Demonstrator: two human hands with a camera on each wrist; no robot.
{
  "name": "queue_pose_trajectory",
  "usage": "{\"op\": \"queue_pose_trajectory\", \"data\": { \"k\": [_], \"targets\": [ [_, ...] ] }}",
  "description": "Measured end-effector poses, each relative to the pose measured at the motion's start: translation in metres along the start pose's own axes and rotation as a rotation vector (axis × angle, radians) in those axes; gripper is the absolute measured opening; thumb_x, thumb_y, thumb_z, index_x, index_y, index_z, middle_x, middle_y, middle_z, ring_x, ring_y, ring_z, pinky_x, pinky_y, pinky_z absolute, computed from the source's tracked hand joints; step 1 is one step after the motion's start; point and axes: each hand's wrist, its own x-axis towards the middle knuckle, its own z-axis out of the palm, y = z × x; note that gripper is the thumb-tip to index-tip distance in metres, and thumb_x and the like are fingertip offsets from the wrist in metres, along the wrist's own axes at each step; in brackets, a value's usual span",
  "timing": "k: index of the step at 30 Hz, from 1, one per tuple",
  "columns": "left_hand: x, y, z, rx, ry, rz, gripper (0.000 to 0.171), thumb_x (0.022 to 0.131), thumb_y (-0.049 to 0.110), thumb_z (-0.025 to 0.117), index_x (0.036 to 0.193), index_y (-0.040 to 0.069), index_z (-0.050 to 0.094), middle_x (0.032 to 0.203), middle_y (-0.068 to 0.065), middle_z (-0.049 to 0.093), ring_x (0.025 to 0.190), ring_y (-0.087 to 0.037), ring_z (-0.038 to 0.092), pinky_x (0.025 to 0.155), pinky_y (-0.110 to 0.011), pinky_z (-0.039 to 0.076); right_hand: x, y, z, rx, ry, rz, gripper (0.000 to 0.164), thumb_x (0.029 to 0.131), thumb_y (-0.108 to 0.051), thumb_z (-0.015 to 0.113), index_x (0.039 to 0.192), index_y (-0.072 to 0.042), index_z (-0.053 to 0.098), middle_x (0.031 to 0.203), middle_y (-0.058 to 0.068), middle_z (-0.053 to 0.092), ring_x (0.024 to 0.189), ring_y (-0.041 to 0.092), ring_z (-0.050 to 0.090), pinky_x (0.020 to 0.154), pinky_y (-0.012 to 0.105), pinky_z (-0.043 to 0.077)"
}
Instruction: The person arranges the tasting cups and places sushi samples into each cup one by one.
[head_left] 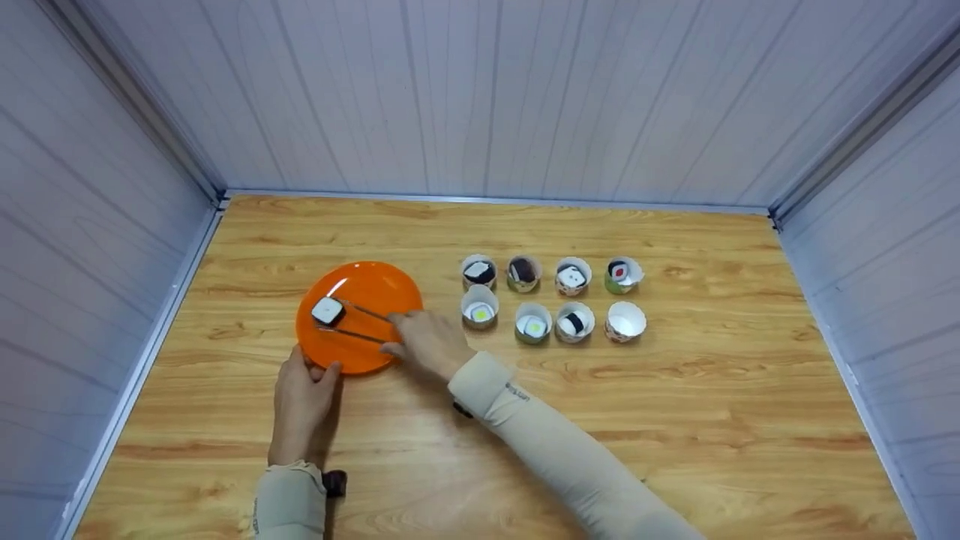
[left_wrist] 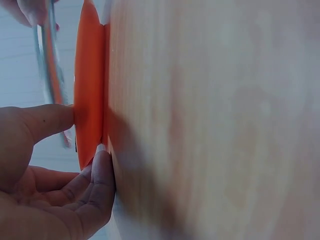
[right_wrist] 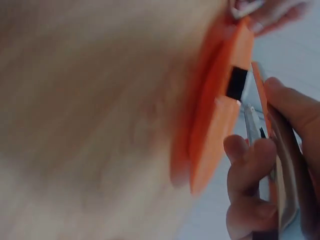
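An orange plate (head_left: 375,281) lies at the left of the table. My left hand (head_left: 301,394) pinches its near-left rim; the left wrist view shows the thumb (left_wrist: 52,121) on top and curled fingers (left_wrist: 95,195) beneath the edge. My right hand (head_left: 435,343) grips metal tongs (head_left: 360,335) over the plate. The tongs' arms stand spread, their tips on either side of a white-topped, dark-sided toy sushi piece (head_left: 327,310) on the plate. Whether both tips touch it I cannot tell. In the right wrist view the tongs (right_wrist: 287,170) lie between thumb and curled fingers.
Two rows of paper cups stand right of the plate. Toy sushi pieces sit in most, such as the red-centred one (head_left: 618,271) and the black-banded one (head_left: 574,322). The near-right cup (head_left: 625,321) shows a white inside. Pale panels (head_left: 480,97) wall the table's back and sides.
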Motion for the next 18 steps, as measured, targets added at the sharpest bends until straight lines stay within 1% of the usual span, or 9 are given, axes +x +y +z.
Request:
{"op": "queue_pose_trajectory", "data": {
  "k": [1,3,5,8,12,15,18],
  "targets": [
    [0.0002,-0.0003,-0.0004,0.005,0.001,0.001,0.046,0.101,0.020,0.060,0.136,-0.003,0.042,0.103,-0.015,0.048,0.088,-0.028,0.049,0.071,-0.038,0.040,0.0013,-0.0020,0.0027,-0.011,0.004,0.001,0.051,0.098,-0.052,0.058,0.132,-0.014,0.062,0.095,0.001,0.066,0.079,0.016,0.060,0.061,0.032,0.048],
    [0.0003,-0.0010,-0.0013,0.007,-0.004,-0.001,0.047,0.101,0.020,0.060,0.138,-0.004,0.041,0.103,-0.016,0.048,0.088,-0.028,0.049,0.071,-0.038,0.040,0.0036,-0.0050,0.0071,-0.039,0.012,0.008,0.050,0.097,-0.051,0.059,0.131,-0.015,0.063,0.094,0.000,0.066,0.079,0.016,0.060,0.062,0.031,0.048],
    [0.0004,-0.0004,-0.0019,0.007,-0.012,-0.007,0.050,0.101,0.020,0.059,0.140,-0.004,0.039,0.106,-0.016,0.047,0.089,-0.028,0.049,0.072,-0.038,0.040,0.0050,-0.0060,0.0094,-0.057,0.011,0.020,0.049,0.097,-0.051,0.059,0.131,-0.016,0.063,0.095,-0.001,0.067,0.081,0.016,0.060,0.064,0.032,0.049],
    [0.0006,-0.0001,-0.0026,0.000,-0.012,-0.015,0.049,0.101,0.020,0.059,0.140,-0.004,0.039,0.108,-0.016,0.048,0.091,-0.029,0.050,0.073,-0.038,0.042,0.0066,-0.0072,0.0112,-0.064,0.008,0.025,0.047,0.097,-0.051,0.059,0.129,-0.017,0.063,0.097,0.000,0.067,0.083,0.018,0.061,0.067,0.033,0.049],
    [0.0010,-0.0006,-0.0019,0.013,0.014,0.024,0.047,0.101,0.020,0.060,0.136,-0.004,0.041,0.103,-0.016,0.047,0.087,-0.028,0.049,0.071,-0.037,0.040,0.0068,-0.0084,0.0120,-0.093,0.026,0.017,0.042,0.098,-0.050,0.058,0.125,-0.018,0.065,0.098,0.000,0.068,0.084,0.020,0.064,0.067,0.036,0.052],
    [0.0004,-0.0013,-0.0006,0.020,0.022,0.045,0.046,0.100,0.019,0.061,0.135,-0.005,0.042,0.100,-0.015,0.047,0.084,-0.028,0.049,0.069,-0.037,0.039,0.0037,-0.0068,0.0119,-0.089,0.026,0.012,0.042,0.099,-0.050,0.057,0.126,-0.018,0.065,0.099,0.001,0.069,0.084,0.020,0.065,0.065,0.035,0.052],
    [-0.0006,-0.0019,0.0001,0.007,0.020,0.036,0.045,0.100,0.018,0.061,0.135,-0.004,0.043,0.100,-0.015,0.047,0.084,-0.027,0.049,0.069,-0.037,0.039,-0.0029,-0.0013,0.0078,-0.045,0.024,0.004,0.045,0.100,-0.048,0.056,0.132,-0.017,0.063,0.101,0.001,0.069,0.086,0.018,0.064,0.063,0.034,0.052]
  ]
}}
